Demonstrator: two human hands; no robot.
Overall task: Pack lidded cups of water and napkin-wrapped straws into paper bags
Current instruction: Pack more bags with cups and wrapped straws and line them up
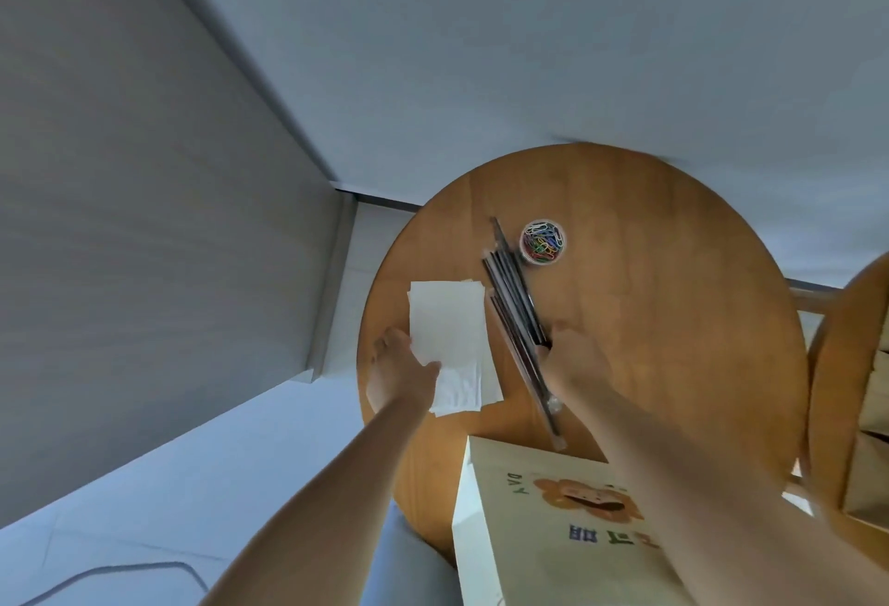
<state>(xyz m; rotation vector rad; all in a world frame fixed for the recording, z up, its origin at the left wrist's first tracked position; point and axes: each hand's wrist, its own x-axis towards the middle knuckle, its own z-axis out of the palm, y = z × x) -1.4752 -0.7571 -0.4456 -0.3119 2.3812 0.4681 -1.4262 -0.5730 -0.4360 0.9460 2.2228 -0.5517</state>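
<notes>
A stack of white napkins (447,326) lies on the round wooden table (673,317). My left hand (401,372) pinches the left edge of the top napkin, thumb on top. To the right lies a bundle of dark straws in clear wrappers (512,288). My right hand (575,360) grips one straw near its lower part, fingers curled around it. A cream paper bag with a flower print (572,523) stands at the table's near edge, under my right forearm. No cup is in view.
A small clear tub of coloured paper clips (542,241) sits just right of the straws' far end. A second wooden piece of furniture with paper bags (866,413) is at the right edge. Grey walls and pale floor lie to the left.
</notes>
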